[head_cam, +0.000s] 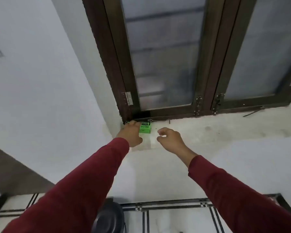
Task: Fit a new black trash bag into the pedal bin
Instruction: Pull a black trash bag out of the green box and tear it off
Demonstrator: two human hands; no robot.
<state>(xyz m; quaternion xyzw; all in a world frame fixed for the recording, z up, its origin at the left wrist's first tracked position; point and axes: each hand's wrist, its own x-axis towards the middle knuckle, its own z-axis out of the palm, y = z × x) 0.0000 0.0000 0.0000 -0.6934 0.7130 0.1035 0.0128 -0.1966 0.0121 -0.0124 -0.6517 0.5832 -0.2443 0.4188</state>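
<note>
A small green box point(145, 128) with black lettering sits on the white window sill point(208, 130), tucked into the left corner below the window. My left hand point(130, 134) grips the box at its left end, fingers curled over the top. My right hand point(169, 139) hovers just to the right of the box, fingers loosely curled and holding nothing. The black pedal bin point(108, 217) stands on the floor beneath my arms; only its rounded top shows at the bottom edge. No trash bag is visible.
A dark brown framed window point(165, 56) with frosted panes rises above the sill, with a metal hook latch point(160, 121) lying just behind the box. A white wall point(40, 81) closes the left side. The tiled floor point(175, 219) has black stripes.
</note>
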